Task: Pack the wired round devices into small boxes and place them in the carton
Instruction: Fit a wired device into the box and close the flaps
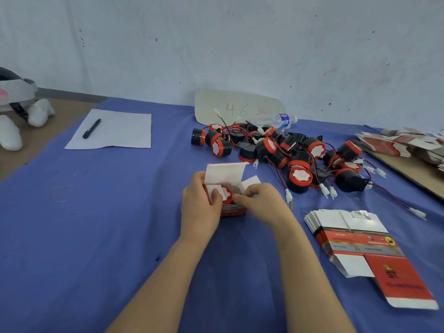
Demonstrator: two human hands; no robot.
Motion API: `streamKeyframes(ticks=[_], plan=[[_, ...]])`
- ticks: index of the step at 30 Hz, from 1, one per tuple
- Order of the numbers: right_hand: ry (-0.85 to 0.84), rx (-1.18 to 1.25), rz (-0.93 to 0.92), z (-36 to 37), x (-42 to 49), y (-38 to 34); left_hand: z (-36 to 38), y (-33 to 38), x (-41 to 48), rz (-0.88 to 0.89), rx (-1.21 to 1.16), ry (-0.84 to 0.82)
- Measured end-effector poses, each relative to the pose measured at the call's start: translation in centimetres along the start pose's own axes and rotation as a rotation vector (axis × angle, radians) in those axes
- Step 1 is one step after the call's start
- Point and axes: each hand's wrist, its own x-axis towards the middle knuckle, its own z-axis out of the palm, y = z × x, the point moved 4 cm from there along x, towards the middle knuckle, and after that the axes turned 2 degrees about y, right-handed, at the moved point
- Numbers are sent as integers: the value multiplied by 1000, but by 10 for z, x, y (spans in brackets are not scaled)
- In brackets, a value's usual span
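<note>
- The left hand (pixel 200 203) grips the left side of a small box (pixel 233 209). Its fingers (pixel 215 196) are curled round the box wall, and the thumb lies on a white side flap.
- The right hand (pixel 262 203) holds the right side of the same box, its fingers (pixel 241 197) bent and pinched at the box's rim by the right flap.
- Between the two sets of fingers, a round device (pixel 227 194) sits inside the box with its red-and-white face up. Its wire cannot be made out.
- The box's lid flap (pixel 225 173) stands open just beyond the fingers.
- The box rests on the blue-covered worktop (pixel 108 224).
- Beyond the fingers and to their right lies a pile of round devices (pixel 288 152), black with red caps, in a tangle of red and black wires.
- A stack of flat boxes (pixel 355 241) lies near the right fingers, on their right and closer to the person.
- Well beyond the left fingers, a pen (pixel 91 128) lies on a sheet of paper (pixel 120 133).
- A water bottle (pixel 276 120) lies behind the pile.
</note>
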Motion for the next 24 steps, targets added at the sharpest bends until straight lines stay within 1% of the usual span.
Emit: streamKeyframes(ticks=[3,8,10,12,17,19,22,24], plan=[[20,4,-33,-2,-2,-1,1,-1,1,-5,-19,-8],[213,-119,-214,1,-7,-14,2,-3,3,-17,-72,-14],[229,-144,-321,9,-10,-22,0,-3,3,-15,-91,-2],[207,-119,-354,12,-13,-24,-1,-1,3,-20,-98,5],[148,-57,-261,6,-7,-6,-3,3,0,-19,-93,18],[99,76,-108,5,-3,3,-4,3,0,-3,-66,33],[-25,422,199,8,-3,16,-5,4,2,18,-66,6],[-53,540,275,10,-3,20,-4,2,4,2,-94,-31]])
